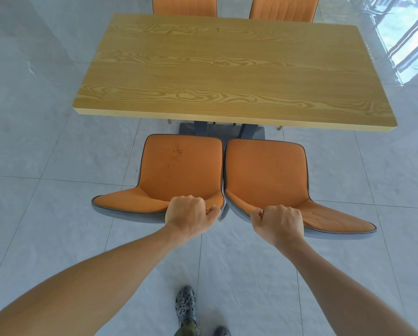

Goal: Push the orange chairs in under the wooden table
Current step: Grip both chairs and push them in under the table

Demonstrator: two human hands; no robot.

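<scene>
Two orange chairs stand side by side in front of the wooden table (232,69), their seats just short of its near edge. My left hand (191,215) is closed on the top of the left chair's (178,168) backrest. My right hand (279,220) grips the top of the right chair's (266,170) backrest. The two chairs touch or nearly touch along their inner sides. Both seats are fully visible, with none of either under the tabletop.
Two more orange chairs (185,6) (284,7) sit at the table's far side. The table's grey base (221,132) shows under the near edge. My shoes (186,306) stand on the grey tiled floor. Bright window glare lies at the right.
</scene>
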